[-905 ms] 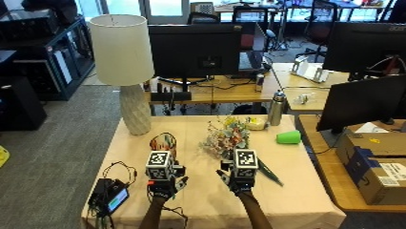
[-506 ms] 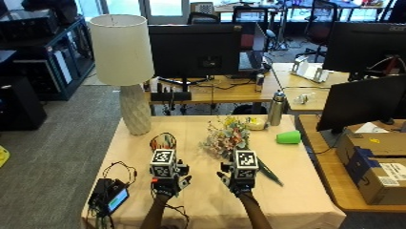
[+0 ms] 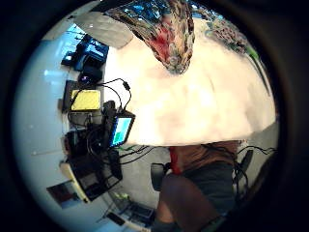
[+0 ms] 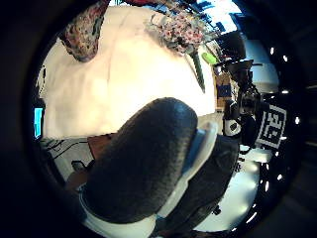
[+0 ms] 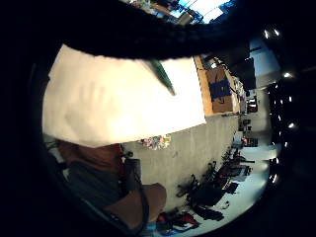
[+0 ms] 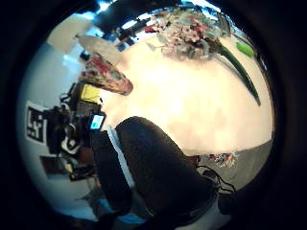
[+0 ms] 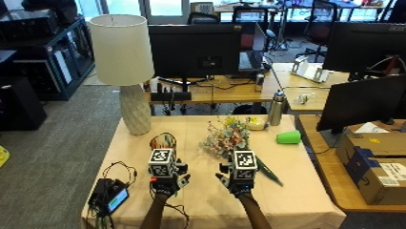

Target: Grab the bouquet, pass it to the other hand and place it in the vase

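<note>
Meanwhile bouquet (image 7: 227,137) lies beside vase (image 7: 163,141), outside.

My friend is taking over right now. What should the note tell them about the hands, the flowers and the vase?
Left hand: over the table, holding nothing.
Right hand: also over the table, holding nothing, close to the bouquet's green stems.
Bouquet: lying on the table ahead of the right hand, untouched.
Vase: patterned, on the table ahead of the left hand, beside the lamp; no flowers in it.
Done: nothing yet.
Left: pick up the bouquet, pass it to the other hand, put it in the vase.
</note>
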A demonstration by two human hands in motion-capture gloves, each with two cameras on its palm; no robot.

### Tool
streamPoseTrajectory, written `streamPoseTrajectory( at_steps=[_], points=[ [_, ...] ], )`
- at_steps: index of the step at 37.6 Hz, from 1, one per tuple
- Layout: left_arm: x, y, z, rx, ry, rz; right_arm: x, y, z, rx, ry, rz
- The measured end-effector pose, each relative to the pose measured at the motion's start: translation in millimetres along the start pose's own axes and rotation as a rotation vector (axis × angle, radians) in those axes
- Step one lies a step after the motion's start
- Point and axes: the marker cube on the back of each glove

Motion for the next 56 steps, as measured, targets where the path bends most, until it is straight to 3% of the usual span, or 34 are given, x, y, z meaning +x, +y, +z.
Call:
streamPoseTrajectory(
  at_steps=[6,18,30,37,41,44,48,50,56],
  points=[
    [-1.0,2.1,-3.0,0.017,0.0,0.012,1.7,8.1,-7.1,-0.023,0.016,0.02],
    [-0.5,-11.0,12.3,0.034,0.008,0.021,58.3,-14.0,28.6,-0.063,0.02,0.09],
    [9.4,-1.6,13.2,-0.02,0.0,0.032,143.5,-78.7,82.3,-0.032,-0.049,0.158],
    [3.2,-14.0,24.1,-0.007,0.008,0.023,183.1,-96.3,102.3,-0.049,-0.1,0.222],
    [-1.9,-18.2,27.8,-0.005,-0.004,0.027,188.4,-89.4,81.3,0.03,-0.167,0.249],
    [-4.2,-21.9,32.9,-0.018,-0.01,0.027,194.0,-81.9,85.1,-0.012,-0.249,0.244],
    [-0.2,-19.8,32.2,-0.027,-0.004,0.027,178.4,-81.8,95.9,-0.043,-0.531,0.037],
    [-0.4,-22.1,34.3,-0.029,-0.007,0.026,177.1,-86.2,102.0,-0.02,-0.578,0.0],
    [4.2,-17.3,32.2,-0.043,-0.003,0.033,197.5,-83.0,125.2,-0.078,-0.425,0.204]
  ],
)
